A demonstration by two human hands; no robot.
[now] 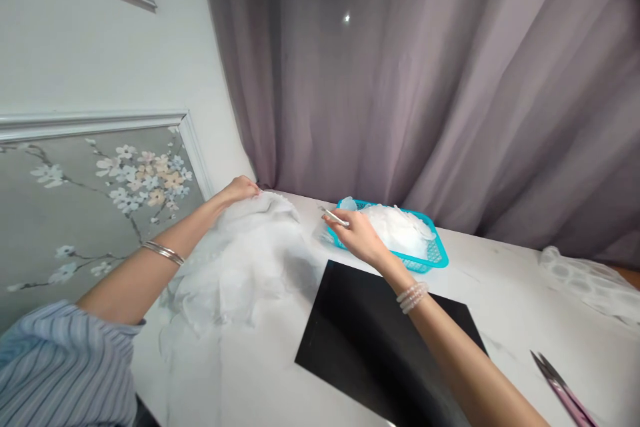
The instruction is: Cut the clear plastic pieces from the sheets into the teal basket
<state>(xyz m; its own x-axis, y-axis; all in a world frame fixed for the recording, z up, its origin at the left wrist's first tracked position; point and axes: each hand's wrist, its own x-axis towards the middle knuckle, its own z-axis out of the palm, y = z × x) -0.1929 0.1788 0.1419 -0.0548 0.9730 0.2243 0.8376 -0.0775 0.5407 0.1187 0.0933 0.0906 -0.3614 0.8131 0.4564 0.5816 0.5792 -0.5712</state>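
At the far left of the table, my left hand (243,189) is closed on the upper edge of a heap of thin white sheer fabric (250,247). My right hand (357,235) grips a slim white pen-like tool (336,217) between thumb and fingers, its tip pointing left. Just behind that hand sits a turquoise plastic basket (440,255) filled with white fabric pieces (400,230); the hand covers part of its front left side. The tool's exact kind is too small to make out.
A black flat board (350,320) lies on the white table (260,373) under my right forearm. Pink-handled scissors (563,387) rest at the lower right, and sheer patterned white fabric (590,287) lies at the right. A purple curtain (380,113) hangs along the back edge.
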